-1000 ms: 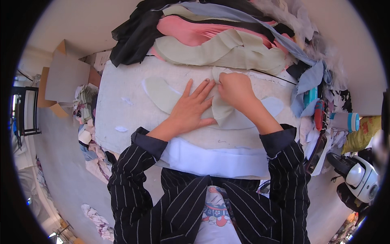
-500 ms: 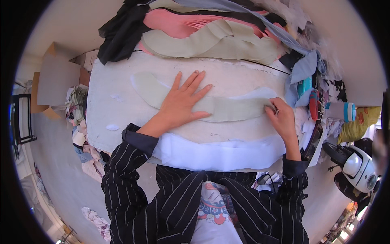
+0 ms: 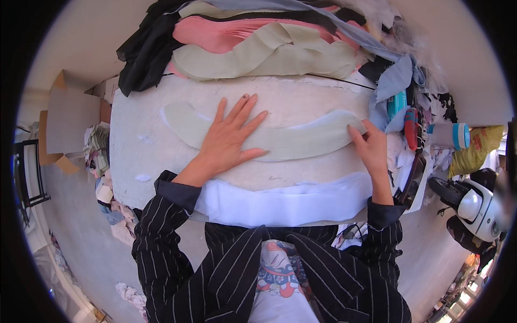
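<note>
A curved, pale green strip of fabric [image 3: 301, 144] lies across the white tabletop, with a thin white layer [image 3: 344, 114] showing along parts of its upper edge. My left hand [image 3: 225, 137] rests flat on the strip left of its middle, fingers spread. At the strip's right end, the thumb and fingertips of my right hand [image 3: 371, 144] pinch its edge. Closer to me, a stack of white fabric strips [image 3: 285, 202] lies along the table's front edge.
Pale green [image 3: 242, 60], pink [image 3: 215, 33] and black [image 3: 141, 59] cloth is heaped at the back. A blue-grey cloth strip [image 3: 392, 97] hangs at the right, near a white-and-blue cup [image 3: 449, 135]. A cardboard box [image 3: 72, 116] stands left; a scooter [image 3: 476, 212] is at right.
The right part of the green strip now curves upward and covers more of the white layer. My right hand has shifted with its end; my left hand stays flat on the cloth.
</note>
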A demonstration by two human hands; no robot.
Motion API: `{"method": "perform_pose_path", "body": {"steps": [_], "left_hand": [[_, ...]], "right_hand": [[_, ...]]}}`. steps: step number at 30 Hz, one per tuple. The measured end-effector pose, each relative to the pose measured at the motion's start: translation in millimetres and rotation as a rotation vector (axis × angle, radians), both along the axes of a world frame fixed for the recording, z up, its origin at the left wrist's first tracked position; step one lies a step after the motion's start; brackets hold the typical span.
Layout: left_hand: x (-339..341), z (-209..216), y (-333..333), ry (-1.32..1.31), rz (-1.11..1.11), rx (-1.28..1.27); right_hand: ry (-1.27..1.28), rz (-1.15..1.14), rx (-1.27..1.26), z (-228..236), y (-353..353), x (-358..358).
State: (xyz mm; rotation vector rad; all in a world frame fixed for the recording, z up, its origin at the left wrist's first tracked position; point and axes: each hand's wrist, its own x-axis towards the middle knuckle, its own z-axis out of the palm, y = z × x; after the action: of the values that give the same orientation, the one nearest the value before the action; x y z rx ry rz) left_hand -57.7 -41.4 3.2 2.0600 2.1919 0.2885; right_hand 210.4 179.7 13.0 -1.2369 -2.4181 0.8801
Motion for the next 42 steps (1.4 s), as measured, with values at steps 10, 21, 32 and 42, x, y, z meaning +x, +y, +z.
{"method": "perform_pose_path", "body": {"steps": [10,21,32,42], "left_hand": [[0.9,1.4,1.6,-0.004,0.001,-0.031],[33.9,-4.4,28.4,-0.036,-0.367,-0.053],[37.5,-1.2,29.0,-0.001,-0.331,-0.086],[37.3,1.3,27.3,0.009,-0.312,-0.078]], "right_hand": [[0.006,0.028,0.164,-16.3,0.5,1.0],[0.035,0.001,0.137,-14.3,0.3,3.2],[0.021,-0.026,0.224,-15.2,6.8,4.6],[0.176,0.731,0.302,17.1,-28.0,-7.4]]}}
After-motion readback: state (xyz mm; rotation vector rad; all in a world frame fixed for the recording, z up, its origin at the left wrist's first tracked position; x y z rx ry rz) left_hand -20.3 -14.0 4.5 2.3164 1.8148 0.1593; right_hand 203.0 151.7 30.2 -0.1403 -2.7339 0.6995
